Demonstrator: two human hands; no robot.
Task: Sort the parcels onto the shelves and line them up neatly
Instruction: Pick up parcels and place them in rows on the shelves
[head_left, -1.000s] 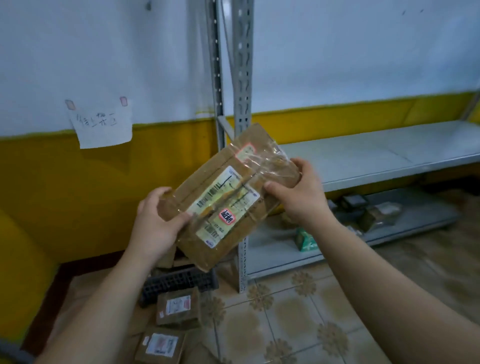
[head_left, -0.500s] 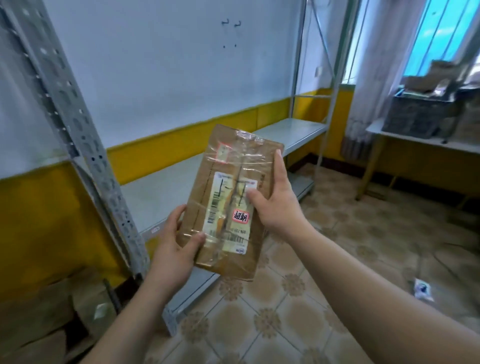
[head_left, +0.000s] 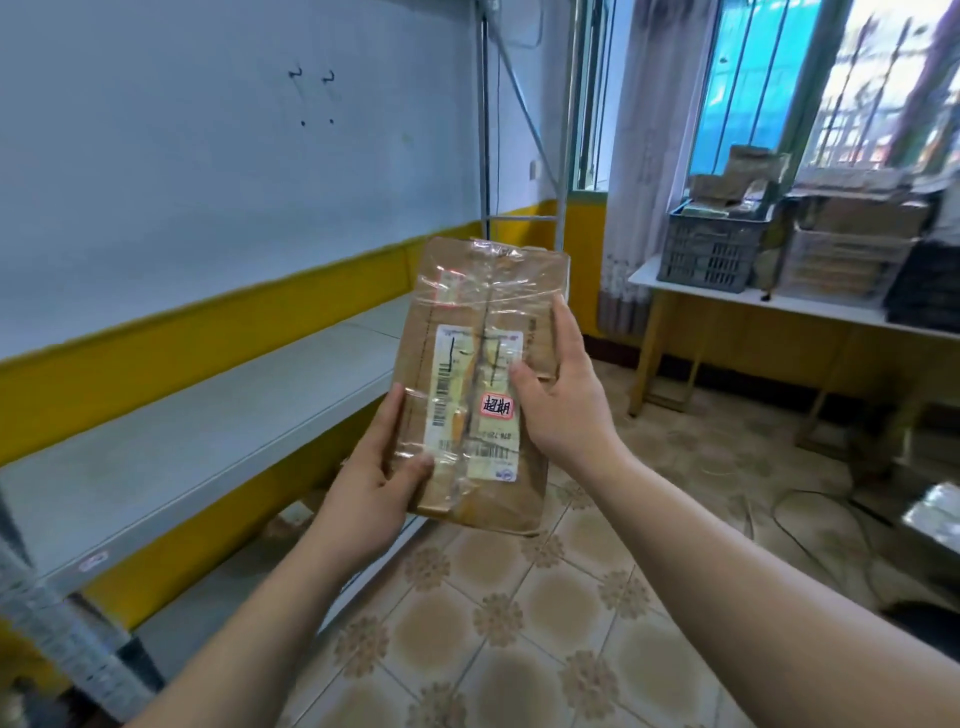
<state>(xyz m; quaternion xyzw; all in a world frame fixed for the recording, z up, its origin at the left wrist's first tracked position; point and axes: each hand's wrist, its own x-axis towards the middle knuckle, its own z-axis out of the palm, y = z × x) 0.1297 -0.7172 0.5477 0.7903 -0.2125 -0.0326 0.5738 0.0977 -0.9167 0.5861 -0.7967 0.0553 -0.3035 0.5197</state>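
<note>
- A flat brown parcel (head_left: 470, 312), bound in clear tape, is held upright in the air, above the floor (head_left: 519, 623) and just beside the front edge of the shelf (head_left: 208, 431).
- A white label (head_left: 452, 395) with barcodes and a red-bordered sticker (head_left: 497, 406) are seen on the face turned toward the camera.
- The parcel's lower left corner is gripped by the left hand (head_left: 379, 483): the thumb is laid across the front, and the fingers are hidden behind the cardboard.
- The right edge is gripped by the right hand (head_left: 566, 410): the thumb is pressed on the front just beside the sticker, one finger is stretched up along the edge, and the others are hidden behind.
- Both forearms are reached forward and up from the bottom of the view.
- The grey metal shelf is run along the left wall (head_left: 208, 156), which is painted white above a yellow band; a perforated upright (head_left: 62, 639) is seen at the near end.
- The floor is laid with beige patterned tiles.
- At the right, beneath a barred window (head_left: 753, 88) and beside a curtain (head_left: 639, 208), a white surface (head_left: 727, 299) is loaded with a grey crate (head_left: 711, 249) and a white crate (head_left: 841, 265), both filled with packages.
</note>
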